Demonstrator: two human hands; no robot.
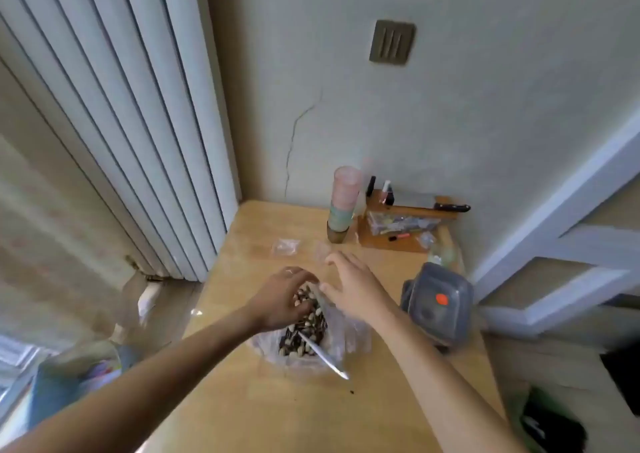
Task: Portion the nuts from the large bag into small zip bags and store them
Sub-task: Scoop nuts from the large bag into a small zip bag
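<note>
While hands [322,290] scoop nuts [304,331], large bag [311,345] gapes upward.

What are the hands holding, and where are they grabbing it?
The left hand is closed on a handful of nuts over the big bag. The right hand's fingers touch the bag's top edge, but a real grip cannot be told.

Clear plastic large bag [343,335] — smooth wooden table [277,411]

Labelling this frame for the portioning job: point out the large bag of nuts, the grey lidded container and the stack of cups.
large bag of nuts [304,341], head view, nuts inside.
grey lidded container [438,303], head view, lid top.
stack of cups [343,203], head view, mid-stack.
</note>
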